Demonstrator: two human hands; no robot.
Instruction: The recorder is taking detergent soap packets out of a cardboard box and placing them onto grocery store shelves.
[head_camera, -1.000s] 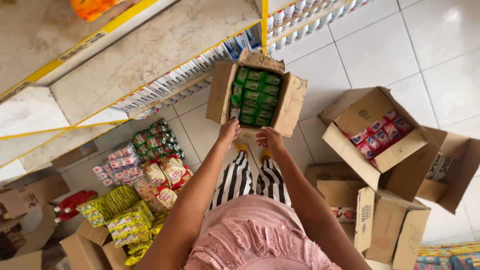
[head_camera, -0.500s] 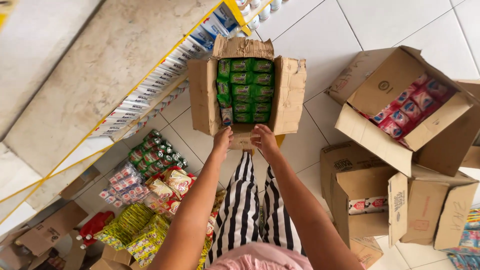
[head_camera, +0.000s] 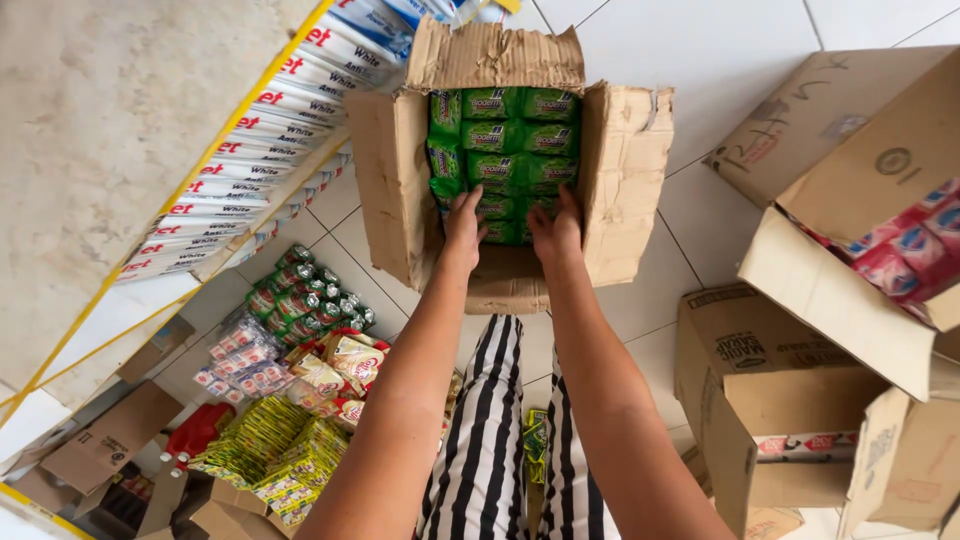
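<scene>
I have both hands inside the open cardboard box (head_camera: 400, 190) on the floor ahead. Left hand (head_camera: 462, 225) and right hand (head_camera: 555, 232) lie fingers spread, flat on the near green packets (head_camera: 505, 150); flaps fold outward, giving access.

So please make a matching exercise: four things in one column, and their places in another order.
Things:
1. green packets
2. red packets
3. white boxes
4. yellow sachets

Places:
a. floor, lower left
b. open carton that both hands reach into
c. shelf on the left
d. open carton at the right edge

Pairs: 1-b, 2-d, 3-c, 4-a
</scene>
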